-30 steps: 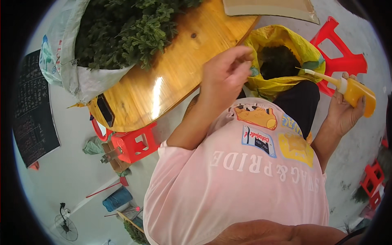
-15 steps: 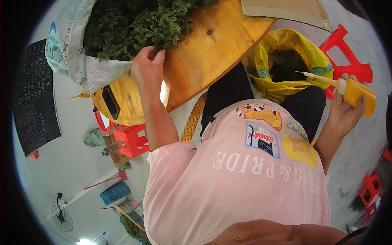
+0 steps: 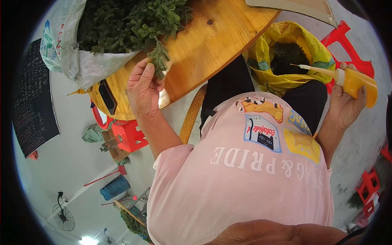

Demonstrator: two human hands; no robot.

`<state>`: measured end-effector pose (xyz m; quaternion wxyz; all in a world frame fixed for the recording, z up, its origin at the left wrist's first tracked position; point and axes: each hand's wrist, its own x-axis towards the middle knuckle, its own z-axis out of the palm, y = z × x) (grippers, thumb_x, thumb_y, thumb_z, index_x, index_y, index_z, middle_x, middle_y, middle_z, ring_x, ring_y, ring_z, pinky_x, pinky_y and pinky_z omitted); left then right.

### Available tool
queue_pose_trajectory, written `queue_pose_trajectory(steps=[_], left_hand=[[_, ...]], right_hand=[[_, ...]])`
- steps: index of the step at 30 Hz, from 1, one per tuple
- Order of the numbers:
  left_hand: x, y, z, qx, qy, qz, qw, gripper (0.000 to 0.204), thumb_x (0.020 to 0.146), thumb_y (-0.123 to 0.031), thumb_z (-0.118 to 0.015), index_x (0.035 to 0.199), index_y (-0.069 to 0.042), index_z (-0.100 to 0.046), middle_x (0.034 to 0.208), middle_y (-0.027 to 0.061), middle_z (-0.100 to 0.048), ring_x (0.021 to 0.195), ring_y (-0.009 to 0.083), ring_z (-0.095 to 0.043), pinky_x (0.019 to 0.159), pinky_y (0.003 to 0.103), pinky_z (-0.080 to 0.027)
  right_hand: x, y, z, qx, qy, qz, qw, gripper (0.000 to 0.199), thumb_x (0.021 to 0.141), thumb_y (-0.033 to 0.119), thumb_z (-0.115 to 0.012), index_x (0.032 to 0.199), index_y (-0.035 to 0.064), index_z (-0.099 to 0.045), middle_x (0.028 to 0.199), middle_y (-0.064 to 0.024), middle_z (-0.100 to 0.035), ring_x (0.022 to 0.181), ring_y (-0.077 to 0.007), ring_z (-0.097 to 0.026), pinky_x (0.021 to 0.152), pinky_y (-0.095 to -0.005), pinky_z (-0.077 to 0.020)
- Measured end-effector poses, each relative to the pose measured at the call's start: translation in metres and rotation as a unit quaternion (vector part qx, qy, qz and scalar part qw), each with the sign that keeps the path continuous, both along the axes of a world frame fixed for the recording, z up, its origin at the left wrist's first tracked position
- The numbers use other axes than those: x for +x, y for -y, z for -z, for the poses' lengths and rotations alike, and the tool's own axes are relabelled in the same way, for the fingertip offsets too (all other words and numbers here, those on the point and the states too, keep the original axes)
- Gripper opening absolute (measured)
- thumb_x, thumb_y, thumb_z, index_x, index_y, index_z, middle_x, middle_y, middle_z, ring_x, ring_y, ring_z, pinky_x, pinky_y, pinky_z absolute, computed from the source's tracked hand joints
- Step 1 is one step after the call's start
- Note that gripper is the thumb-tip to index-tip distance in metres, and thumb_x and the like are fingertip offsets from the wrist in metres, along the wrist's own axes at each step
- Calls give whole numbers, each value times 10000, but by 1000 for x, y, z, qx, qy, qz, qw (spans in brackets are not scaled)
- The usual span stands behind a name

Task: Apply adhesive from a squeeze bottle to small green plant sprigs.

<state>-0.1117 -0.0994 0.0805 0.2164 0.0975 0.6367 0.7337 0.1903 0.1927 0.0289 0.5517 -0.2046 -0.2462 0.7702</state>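
A small green fir sprig (image 3: 158,57) is pinched between the thumb and fingers of my left hand (image 3: 143,83), above the wooden table. Just beyond it, a heap of similar green sprigs (image 3: 122,24) fills a white woven sack (image 3: 96,67) at the table's far left. On the right, my right hand (image 3: 347,104) is wrapped around a yellow squeeze bottle (image 3: 360,87) with a long pale nozzle. Its thin tip points left, over the opening of a yellow woven bag (image 3: 261,41) that has dark green bits inside.
The wooden table (image 3: 212,45) has a curved edge near my knees. A dark phone-like object (image 3: 107,97) lies at its left end, and a cardboard piece (image 3: 294,8) at its far right. Red plastic stools (image 3: 130,136) stand left and right. A blackboard (image 3: 36,102) is on the left wall.
My left hand has drawn back from the heap, bringing a sprig with it. My right hand and the bottle have risen slightly in view.
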Motion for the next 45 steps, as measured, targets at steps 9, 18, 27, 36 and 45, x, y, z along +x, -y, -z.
queue_pose_trajectory(steps=[9,18,27,36,45], left_hand=[[49,-55,12,18,90,167,982,193,813,-40,-630,998,11,-615,847,92,-662,549,75,-529,435,188,-365],[74,-90,14,22,116,259,959,176,791,-45,-660,953,18,-632,750,42,-625,537,63,-507,434,175,-368],[84,-103,22,29,129,297,946,159,804,-59,-665,941,19,-638,703,23,-600,515,47,-473,438,171,-371],[84,-112,26,10,137,308,942,133,804,-54,-662,921,10,-647,696,9,-592,503,44,-454,445,164,-360],[85,-115,25,-2,135,320,938,117,806,-40,-652,912,11,-645,692,7,-588,500,38,-442,447,162,-354]], right_hand=[[-2,-1,1,9,-24,-9,1000,434,799,198,-657,1156,10,-498,1147,-227,-517,1128,-393,-480,866,-394,-428],[-14,2,-9,33,-192,-235,952,467,744,273,-717,1109,21,-572,1115,-175,-503,1094,-330,-449,850,-327,-473],[-48,39,-10,420,283,158,847,391,790,3,-623,1148,-11,-467,1115,-158,-528,917,-273,-570,809,-374,-484],[-45,37,-19,228,174,-29,957,274,905,215,-477,1050,-14,-514,1003,-170,-568,893,-262,-573,753,-361,-492],[-45,33,-23,101,58,-94,989,361,862,277,-546,1098,7,-498,1021,-174,-560,888,-280,-570,730,-370,-503]])
